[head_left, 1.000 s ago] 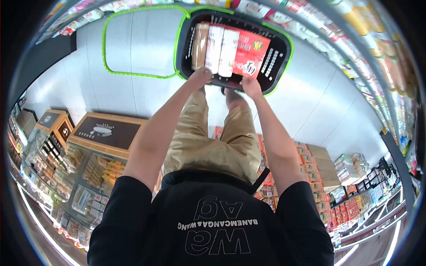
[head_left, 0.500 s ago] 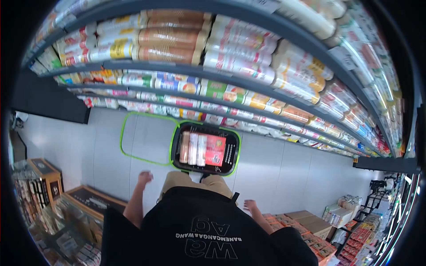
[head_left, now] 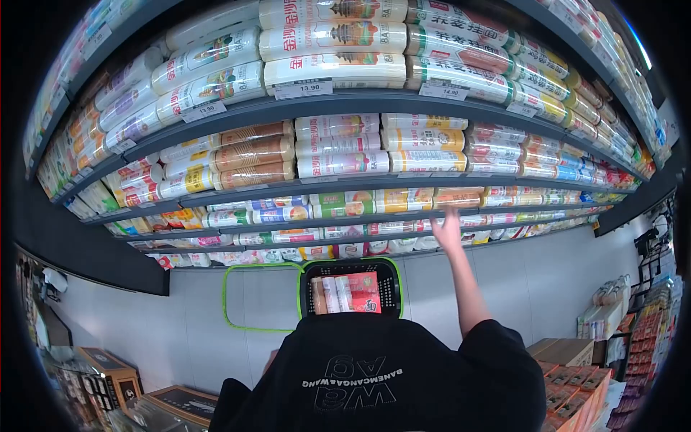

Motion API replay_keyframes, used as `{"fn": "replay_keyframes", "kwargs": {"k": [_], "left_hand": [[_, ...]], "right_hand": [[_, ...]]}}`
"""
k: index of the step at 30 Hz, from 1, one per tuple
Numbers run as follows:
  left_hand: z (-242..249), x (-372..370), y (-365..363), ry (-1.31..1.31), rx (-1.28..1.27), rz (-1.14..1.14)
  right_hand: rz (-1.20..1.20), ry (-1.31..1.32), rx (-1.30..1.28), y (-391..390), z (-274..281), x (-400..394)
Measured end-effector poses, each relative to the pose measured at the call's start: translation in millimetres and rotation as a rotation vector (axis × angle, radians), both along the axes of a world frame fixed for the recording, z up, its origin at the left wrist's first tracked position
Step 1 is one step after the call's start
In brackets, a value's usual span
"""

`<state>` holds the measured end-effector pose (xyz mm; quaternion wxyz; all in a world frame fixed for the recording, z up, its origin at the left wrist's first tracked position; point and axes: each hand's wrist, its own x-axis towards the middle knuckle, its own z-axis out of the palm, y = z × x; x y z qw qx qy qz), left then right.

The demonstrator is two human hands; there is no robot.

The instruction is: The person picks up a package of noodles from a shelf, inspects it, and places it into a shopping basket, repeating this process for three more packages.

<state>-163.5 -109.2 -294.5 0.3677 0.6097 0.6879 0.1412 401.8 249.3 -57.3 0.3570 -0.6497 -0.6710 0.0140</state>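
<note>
Tiered shelves [head_left: 345, 101] packed with long wrapped packages fill the upper view. Below them, on the pale floor, a black basket with a green rim [head_left: 350, 268] holds a red pack and several tubes. The person's right hand [head_left: 448, 229] is raised to a lower shelf, fingers spread and holding nothing, just at the orange packs [head_left: 458, 197]. The left hand [head_left: 271, 358] barely shows beside the black shirt; its grip cannot be told

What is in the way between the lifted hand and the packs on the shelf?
Nothing visible. The right hand is raised, fingers spread, just in front of the packs on the shelf, with no object between them.
</note>
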Motion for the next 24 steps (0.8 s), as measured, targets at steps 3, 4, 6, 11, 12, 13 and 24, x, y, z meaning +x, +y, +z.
{"fn": "replay_keyframes", "kwargs": {"k": [3,4,6,11,12,13,24], "left_hand": [[34,1,32,-0.273,-0.108,0.324],[51,8,57,-0.541,-0.226,0.666],[66,9,83,-0.740,-0.305,0.858],[70,30,68,-0.824,-0.291,0.910],[50,30,49,-0.662,-0.228,0.712],[38,29,34,-0.498,-0.169,0.516],[36,30,21,-0.631,-0.172,0.709]], "right_hand": [[0.119,-0.120,0.283,62,115,-26],[0.112,-0.216,0.290,80,138,-28],[0.064,-0.388,0.333,122,157,-23],[-0.007,-0.738,-0.239,203,201,-13],[-0.005,-0.734,-0.236,203,202,-13],[-0.012,-0.731,-0.240,203,202,-14],[-0.011,-0.870,-0.181,169,211,-16]]}}
